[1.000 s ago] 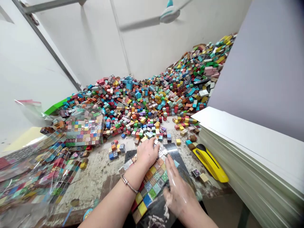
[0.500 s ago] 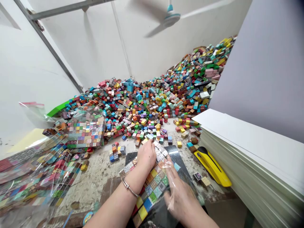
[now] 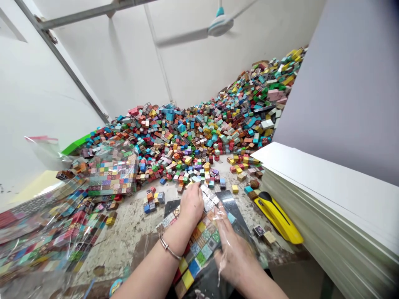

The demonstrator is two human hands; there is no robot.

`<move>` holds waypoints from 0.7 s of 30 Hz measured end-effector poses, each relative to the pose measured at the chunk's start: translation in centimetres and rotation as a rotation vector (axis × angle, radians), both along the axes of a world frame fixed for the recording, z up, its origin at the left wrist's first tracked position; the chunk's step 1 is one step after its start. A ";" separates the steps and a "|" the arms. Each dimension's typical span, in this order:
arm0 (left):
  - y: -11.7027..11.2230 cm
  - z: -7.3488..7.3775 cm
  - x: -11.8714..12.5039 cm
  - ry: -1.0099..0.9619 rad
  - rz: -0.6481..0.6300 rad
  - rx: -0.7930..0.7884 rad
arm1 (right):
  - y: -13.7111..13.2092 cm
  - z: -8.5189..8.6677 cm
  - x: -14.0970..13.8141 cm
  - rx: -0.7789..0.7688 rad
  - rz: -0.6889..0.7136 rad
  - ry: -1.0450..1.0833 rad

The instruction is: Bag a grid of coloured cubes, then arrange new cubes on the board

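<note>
Flat grid of small multicoloured square blocks (image 3: pixel 201 250) is laid on a glossy black board (image 3: pixel 229 199), set on the worn, stained bench (image 3: pixel 115 241). Left hand (image 3: pixel 192 202) is rested over the grid's far part, fingers partly curled; grip can't be told. Right hand (image 3: pixel 236 250) is laid along the right side, fingers extended, clear plastic film (image 3: pixel 221 265) draped over it, nothing seen gripped.

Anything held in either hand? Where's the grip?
Cannot tell for sure. Left hand covers the far part of the block grid, its fingertips hidden; right hand lies open along the right side, no grip visible.
</note>
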State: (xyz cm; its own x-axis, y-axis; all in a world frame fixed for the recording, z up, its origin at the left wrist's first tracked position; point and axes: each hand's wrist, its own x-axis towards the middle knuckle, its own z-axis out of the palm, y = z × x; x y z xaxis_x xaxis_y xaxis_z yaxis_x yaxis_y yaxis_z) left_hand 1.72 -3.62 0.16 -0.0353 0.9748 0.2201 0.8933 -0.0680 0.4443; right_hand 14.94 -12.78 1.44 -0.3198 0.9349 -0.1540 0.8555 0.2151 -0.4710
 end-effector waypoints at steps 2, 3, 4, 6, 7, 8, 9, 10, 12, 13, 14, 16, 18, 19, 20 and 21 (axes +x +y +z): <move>-0.2 0.1 0.2 0.020 -0.040 0.020 | 0.1 -0.2 0.1 0.016 0.007 0.042; -0.3 0.2 0.4 0.040 -0.069 0.035 | 0.1 -0.3 0.1 0.018 0.009 0.062; -0.4 0.3 0.5 0.066 -0.101 0.053 | 0.1 -0.5 0.2 0.020 0.010 0.077; -0.5 0.3 0.9 0.129 -0.168 0.089 | 0.1 -0.9 0.2 0.034 0.012 0.091; -0.6 0.4 1.0 0.157 -0.193 0.104 | 0.0 -1.1 0.3 0.049 0.015 0.093; -0.6 0.3 1.1 0.177 -0.206 0.115 | -0.1 -1.2 0.3 0.065 0.018 0.093; -0.5 0.3 1.2 0.185 -0.209 0.121 | -0.1 -1.4 0.3 0.078 0.020 0.089; -0.5 0.3 1.3 0.189 -0.211 0.125 | -0.2 -1.4 0.3 0.084 0.021 0.078; -0.3 0.1 1.3 0.192 -0.218 0.129 | -0.3 -1.5 0.3 0.074 0.016 0.039; -0.2 0.0 1.3 0.193 -0.224 0.130 | -0.3 -1.4 0.3 0.065 0.015 0.017; -0.2 0.0 1.2 0.192 -0.229 0.132 | -0.4 -1.4 0.2 0.057 0.015 -0.003; -0.2 -0.2 1.1 0.190 -0.231 0.137 | -0.4 -1.4 0.1 0.049 0.019 -0.030; -0.3 -0.1 0.9 0.186 -0.224 0.145 | -0.5 -1.4 0.0 0.058 0.027 -0.038; -0.4 -0.1 0.9 0.181 -0.227 0.150 | -0.5 -1.4 0.0 0.060 0.027 -0.041; -0.5 0.0 0.9 0.170 -0.246 0.155 | -0.5 -1.5 0.0 0.058 0.025 -0.043; -0.6 0.1 0.9 0.155 -0.277 0.159 | -0.5 -1.5 -0.1 0.058 0.019 -0.042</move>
